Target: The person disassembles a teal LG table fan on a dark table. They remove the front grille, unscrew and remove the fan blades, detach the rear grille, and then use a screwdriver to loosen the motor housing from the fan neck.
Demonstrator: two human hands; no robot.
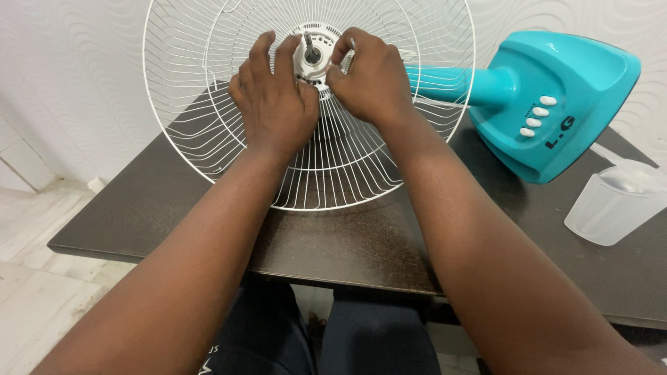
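A: Left hand [273,104], what's it doing?
B: Palm down on the white wire fan guard [208,132], fingers curled up to the white motor hub [310,59], gripping its left edge.
A: Right hand [368,76]?
B: Mirrors it, fingers pinched on the hub's right edge. Both arms come in from the near side, over the table edge.
A: Where's the hub?
B: Dead centre of the guard, between the two hands. A short metal shaft [308,43] sticks up from it, bare.
A: And the guard?
B: Lies tilted on the dark wooden table [333,243], lower rim close to the near edge, upper rim running out of view at the top.
A: Rest of the fan?
B: Teal neck [458,83] runs right from behind the guard to a teal base [556,90] lying on its side, row of white buttons [536,117] on it.
A: Anything else?
B: Clear plastic jug [611,205] at the right edge, just beside the base. White textured wall [69,69] behind, pale floor at left.
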